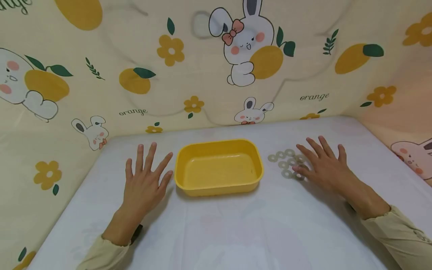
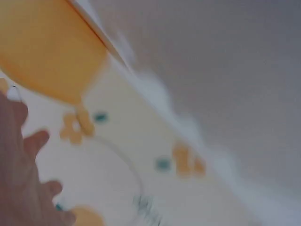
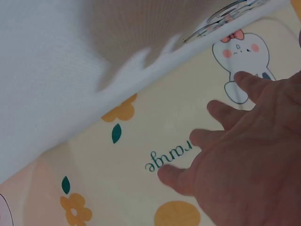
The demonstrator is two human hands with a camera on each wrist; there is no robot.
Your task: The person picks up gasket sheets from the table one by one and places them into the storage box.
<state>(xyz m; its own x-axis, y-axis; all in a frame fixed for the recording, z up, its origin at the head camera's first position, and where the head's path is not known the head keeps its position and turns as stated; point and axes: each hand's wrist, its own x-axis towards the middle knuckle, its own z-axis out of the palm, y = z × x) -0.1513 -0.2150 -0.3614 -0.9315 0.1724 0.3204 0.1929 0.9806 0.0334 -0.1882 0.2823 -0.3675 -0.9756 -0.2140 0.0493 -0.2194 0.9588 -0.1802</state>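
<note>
A yellow rectangular plastic tub (image 1: 219, 190) sits on the white-covered table, its inside bare. My left hand (image 1: 141, 187) is spread just left of the tub, fingers straight and apart, holding nothing. To the right of the tub lies a cluster of several small translucent flat rings (image 1: 283, 165). Over the right side of that cluster my right hand (image 1: 325, 168) spreads its fingers, with thumb and index overlapping some rings in the head view. The left wrist view catches the tub (image 2: 51, 47) at its upper left, blurred. In the right wrist view the rings (image 3: 230, 18) show edge-on at the top.
A cream cloth (image 1: 202, 75) printed with rabbits, oranges and flowers rises along the back and sides of the table. The white table cover (image 1: 216, 236) stretches in front of the tub toward me. Pale sleeves (image 1: 398, 232) cover both forearms.
</note>
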